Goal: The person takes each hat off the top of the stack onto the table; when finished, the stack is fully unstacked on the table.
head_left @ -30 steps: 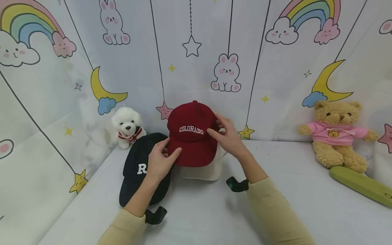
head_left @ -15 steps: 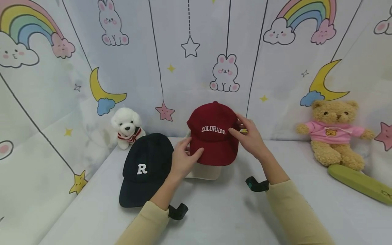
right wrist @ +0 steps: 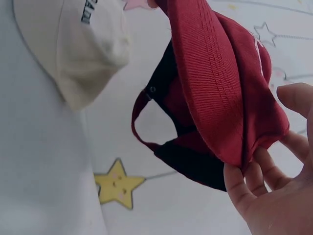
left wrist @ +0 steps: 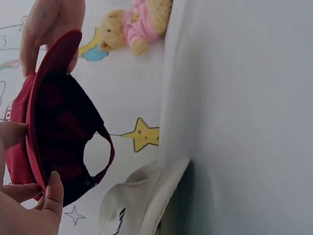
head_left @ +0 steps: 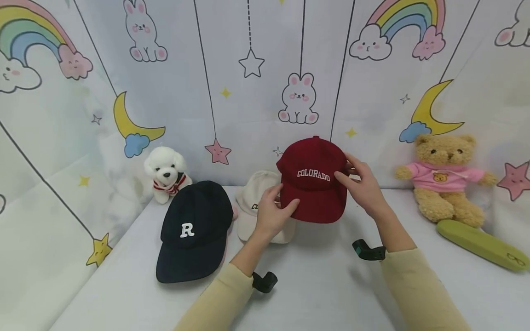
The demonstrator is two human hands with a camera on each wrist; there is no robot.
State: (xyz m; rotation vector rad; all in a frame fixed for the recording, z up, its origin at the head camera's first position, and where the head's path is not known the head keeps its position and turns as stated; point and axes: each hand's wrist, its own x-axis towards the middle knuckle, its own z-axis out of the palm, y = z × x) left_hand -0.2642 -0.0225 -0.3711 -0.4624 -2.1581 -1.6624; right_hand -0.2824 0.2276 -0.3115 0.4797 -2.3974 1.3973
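A first cap (head_left: 313,179) is hovering over the table (head_left: 323,294) between the left hand (head_left: 274,211) and right hand (head_left: 364,187). Leftward, a second cap (head_left: 247,220), then a third cap (head_left: 194,230) before a toy dog (head_left: 165,168), are lying; rightward, a toy bear (head_left: 443,179) is sitting behind a case (head_left: 480,245).

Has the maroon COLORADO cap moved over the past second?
Yes, to the right in the head view: the maroon COLORADO cap was below and left of the central rabbit print, and now sits below and slightly right of it.

A person's sleeved forearms (head_left: 420,285) reach forward, the left hand (head_left: 274,214) and right hand (head_left: 365,187) facing each other, each gripping between its thumb (right wrist: 296,99) and bent fingers (right wrist: 238,188).
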